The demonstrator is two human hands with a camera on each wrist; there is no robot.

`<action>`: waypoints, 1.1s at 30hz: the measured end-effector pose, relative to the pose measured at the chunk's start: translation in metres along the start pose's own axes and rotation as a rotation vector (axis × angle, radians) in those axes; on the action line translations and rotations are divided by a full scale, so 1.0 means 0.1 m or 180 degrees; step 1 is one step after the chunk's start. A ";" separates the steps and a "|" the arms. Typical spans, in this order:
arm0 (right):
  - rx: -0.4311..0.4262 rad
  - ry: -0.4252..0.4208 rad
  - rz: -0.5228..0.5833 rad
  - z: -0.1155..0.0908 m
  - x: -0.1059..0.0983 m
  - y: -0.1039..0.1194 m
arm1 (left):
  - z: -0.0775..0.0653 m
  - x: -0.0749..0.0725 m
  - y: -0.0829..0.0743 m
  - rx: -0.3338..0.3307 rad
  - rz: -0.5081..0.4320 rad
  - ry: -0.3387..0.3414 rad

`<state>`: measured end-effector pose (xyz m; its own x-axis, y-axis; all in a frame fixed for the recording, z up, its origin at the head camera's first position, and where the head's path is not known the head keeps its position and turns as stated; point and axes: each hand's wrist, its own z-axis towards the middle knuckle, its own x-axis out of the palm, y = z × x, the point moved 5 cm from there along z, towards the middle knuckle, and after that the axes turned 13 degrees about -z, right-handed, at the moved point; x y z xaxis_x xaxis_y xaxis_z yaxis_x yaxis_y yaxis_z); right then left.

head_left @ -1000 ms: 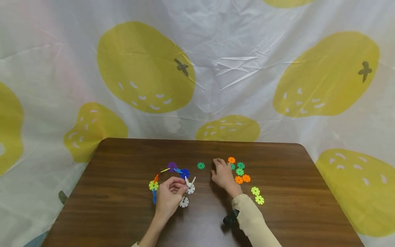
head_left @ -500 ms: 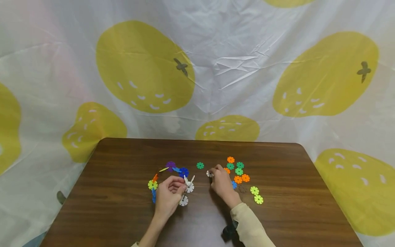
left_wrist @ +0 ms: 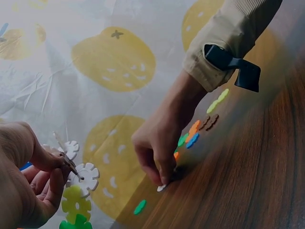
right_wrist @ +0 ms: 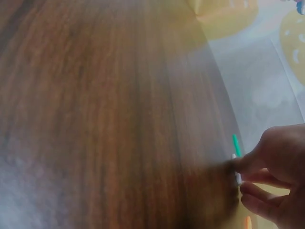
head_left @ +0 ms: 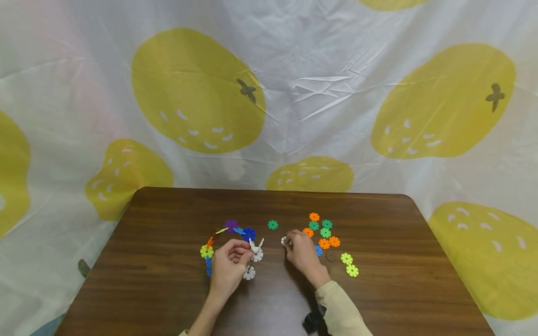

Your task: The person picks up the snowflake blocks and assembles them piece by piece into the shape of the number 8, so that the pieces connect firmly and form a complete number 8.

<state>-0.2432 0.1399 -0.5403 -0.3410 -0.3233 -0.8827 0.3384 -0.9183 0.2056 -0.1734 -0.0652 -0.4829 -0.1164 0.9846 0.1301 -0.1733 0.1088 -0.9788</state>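
My left hand (head_left: 230, 263) pinches a chain of slotted plastic snowflake discs between thumb and fingertips. Held at its white discs (head_left: 249, 272), the chain curves behind the hand through a dark blue disc (head_left: 249, 234), a purple disc (head_left: 230, 226) and a yellow-green disc (head_left: 206, 251). In the left wrist view a yellow disc (left_wrist: 76, 202) hangs below the white ones; the palm hides part of the chain. Over the table, my right hand (head_left: 306, 254) pinches a loose white disc (head_left: 283, 241) at its edge, thumb and fingertips close to the wood.
A green disc (head_left: 272, 225) lies alone between the hands. Right of the right hand are scattered several orange discs (head_left: 334, 241), green discs (head_left: 327, 224), a blue disc (head_left: 318, 250), a brown disc (head_left: 330, 256) and yellow-green discs (head_left: 352, 270). A fruit-patterned curtain (head_left: 294, 116) hangs behind the table (head_left: 159, 289).
My right hand has drawn back from the far loose discs toward the front, and the white disc at its fingertips has shifted slightly nearer. The left hand keeps its hold almost unmoved.
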 end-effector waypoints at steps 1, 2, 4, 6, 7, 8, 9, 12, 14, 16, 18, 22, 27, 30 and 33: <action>0.0007 -0.0018 0.0003 0.00 0.00 0.00 | 0.00 0.00 0.00 -0.0005 -0.0011 0.0001; 0.0023 -0.0013 0.0022 -0.01 -0.01 -0.01 | 0.00 0.00 0.00 -0.0009 -0.0018 -0.0003; 0.0103 0.0048 0.0096 -0.02 -0.01 -0.02 | 0.00 0.01 0.00 -0.0011 -0.0013 -0.0008; 0.0204 0.0146 0.0224 -0.03 -0.02 -0.04 | -0.01 0.01 -0.01 0.0009 0.0006 -0.0005; 0.0277 0.0207 0.0315 -0.03 -0.02 -0.05 | -0.01 0.01 -0.01 0.0023 0.0023 -0.0006; 0.0354 0.0274 0.0429 -0.04 -0.03 -0.06 | -0.02 0.02 -0.02 0.0058 0.0047 -0.0006; 0.0435 0.0340 0.0568 -0.05 -0.05 -0.07 | -0.02 0.02 -0.03 0.0109 0.0079 -0.0006; 0.0619 0.0456 0.1157 -0.06 -0.14 -0.07 | -0.05 0.03 -0.06 0.0311 0.0164 -0.0009; 0.0684 0.0440 0.1701 -0.06 -0.26 -0.02 | -0.06 0.04 -0.07 0.0473 0.0235 -0.0026; 0.0672 0.0365 0.2252 -0.04 -0.39 0.04 | -0.07 0.04 -0.08 0.0607 0.0295 -0.0039; 0.0617 0.0275 0.2690 -0.02 -0.54 0.12 | -0.07 0.04 -0.09 0.0697 0.0353 -0.0045; 0.0523 0.0177 0.3070 0.00 -0.74 0.27 | -0.07 0.05 -0.09 0.0788 0.0424 -0.0024; 0.0366 0.0081 0.3053 0.00 -0.81 0.35 | -0.08 0.06 -0.10 0.0854 0.0486 0.0030; 0.0218 -0.0001 0.2845 0.00 -0.82 0.37 | -0.08 0.07 -0.11 0.0830 0.0526 0.0067; 0.0141 -0.0079 0.2694 0.00 -0.83 0.41 | -0.09 0.06 -0.10 0.0793 0.0571 0.0041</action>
<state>-0.2008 0.1295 -0.4589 -0.0075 -0.9100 -0.4144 0.4537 -0.3724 0.8096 -0.1634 -0.0591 -0.4734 -0.1547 0.9869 -0.0449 -0.3858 -0.1022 -0.9169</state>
